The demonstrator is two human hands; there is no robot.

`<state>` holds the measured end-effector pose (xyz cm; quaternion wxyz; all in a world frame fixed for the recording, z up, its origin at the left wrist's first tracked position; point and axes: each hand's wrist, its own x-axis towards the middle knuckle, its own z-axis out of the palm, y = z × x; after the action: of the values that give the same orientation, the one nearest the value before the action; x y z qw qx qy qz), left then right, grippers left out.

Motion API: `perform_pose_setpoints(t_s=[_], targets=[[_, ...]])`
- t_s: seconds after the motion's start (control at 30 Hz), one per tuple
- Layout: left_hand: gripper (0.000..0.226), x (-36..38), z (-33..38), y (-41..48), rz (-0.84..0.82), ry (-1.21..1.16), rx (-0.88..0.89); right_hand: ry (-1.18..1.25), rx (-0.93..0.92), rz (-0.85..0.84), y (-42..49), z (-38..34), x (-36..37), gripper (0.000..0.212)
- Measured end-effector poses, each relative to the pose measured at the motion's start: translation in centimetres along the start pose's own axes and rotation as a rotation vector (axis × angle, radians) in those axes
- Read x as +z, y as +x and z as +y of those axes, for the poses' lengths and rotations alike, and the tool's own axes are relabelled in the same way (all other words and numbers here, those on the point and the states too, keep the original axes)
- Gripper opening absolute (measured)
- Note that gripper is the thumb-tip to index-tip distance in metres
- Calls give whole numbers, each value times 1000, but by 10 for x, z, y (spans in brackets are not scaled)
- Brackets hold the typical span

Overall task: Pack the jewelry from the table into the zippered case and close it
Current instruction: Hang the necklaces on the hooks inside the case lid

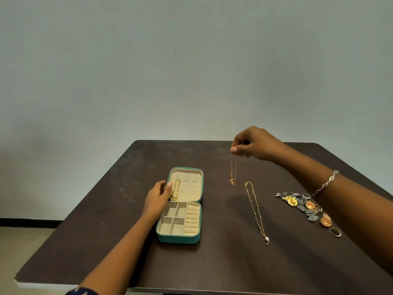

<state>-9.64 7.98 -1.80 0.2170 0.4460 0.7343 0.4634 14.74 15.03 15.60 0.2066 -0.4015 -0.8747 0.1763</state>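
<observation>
Head view. Open zippered case (180,239) flat on tabletop (106,241), lid on the far side. Gripping the lid's left wall with left hand (158,196), thumb over the rim, fingers outside. Inside the lid: a gold chain (176,188). Right of the case and raised above it, pinching a fine pendant chain (232,180) at its top with right hand (253,143); hangs doubled, pendant lowest, apparently clear of the tabletop. Likely featherlight, limp, prone to swing and tangle; best kept by the top. Farther right of the case: pearl-drop necklace (256,211) laid out straight, then heap of earrings and rings (306,207).
</observation>
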Motion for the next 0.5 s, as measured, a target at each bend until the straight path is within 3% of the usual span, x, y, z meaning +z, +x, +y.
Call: perform_pose_setpoints(t_s=[0.23, 0.5], targets=[[29, -1, -9, 0, -58, -106, 15, 33, -45, -37, 17, -21, 28, 11], [26, -3, -8, -2, -45, -254, 56, 37, -104, -81, 36, -43, 70, 11]])
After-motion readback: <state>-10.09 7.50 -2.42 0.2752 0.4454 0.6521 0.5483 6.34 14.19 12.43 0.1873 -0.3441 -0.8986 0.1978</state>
